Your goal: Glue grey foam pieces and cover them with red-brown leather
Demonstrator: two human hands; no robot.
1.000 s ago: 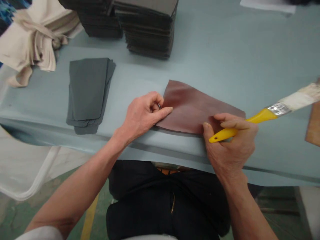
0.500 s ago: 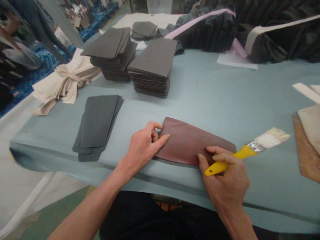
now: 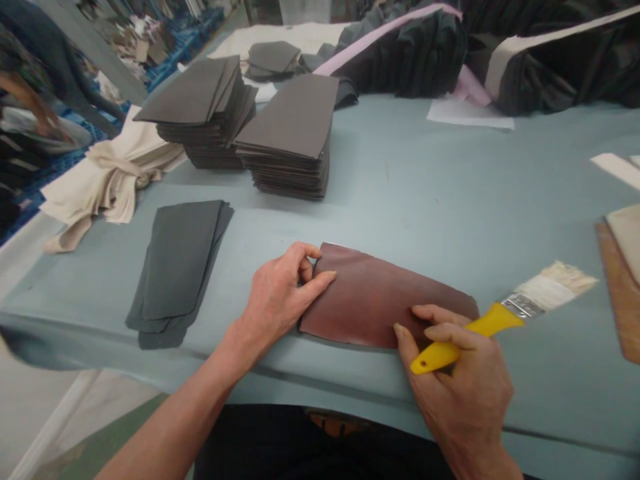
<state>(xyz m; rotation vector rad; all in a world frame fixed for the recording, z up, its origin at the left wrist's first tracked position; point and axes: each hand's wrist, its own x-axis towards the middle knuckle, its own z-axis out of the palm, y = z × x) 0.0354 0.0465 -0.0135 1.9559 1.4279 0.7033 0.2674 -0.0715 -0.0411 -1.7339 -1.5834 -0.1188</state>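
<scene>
A reddish-brown leather panel (image 3: pixel 365 293) lies near the front edge of the table, slightly tilted in the view. My left hand (image 3: pixel 280 287) grips its left edge, thumb on top and fingers curled at the rim. At the panel's lower right, the thumb and index finger of my right hand (image 3: pixel 460 367) touch its edge. That same hand also holds a paintbrush (image 3: pixel 493 323) with a yellow handle, its pale bristles pointing up and right, away from the leather. A few dark grey panels (image 3: pixel 183 257) lie in a loose pile to the left.
Two tall stacks of dark panels, the left stack (image 3: pixel 200 100) and the right stack (image 3: pixel 295 127), stand further back. Cream fabric strips (image 3: pixel 110 167) lie at far left. Dark bundles (image 3: pixel 400 60) line the back. A brown board (image 3: pixel 620 287) is at the right. Someone's arm (image 3: pixel 27 100) shows upper left.
The view has shifted a little, so the left-hand piles appear further left and lower. Both hands keep nearly the same hold on the leather panel and the paintbrush.
</scene>
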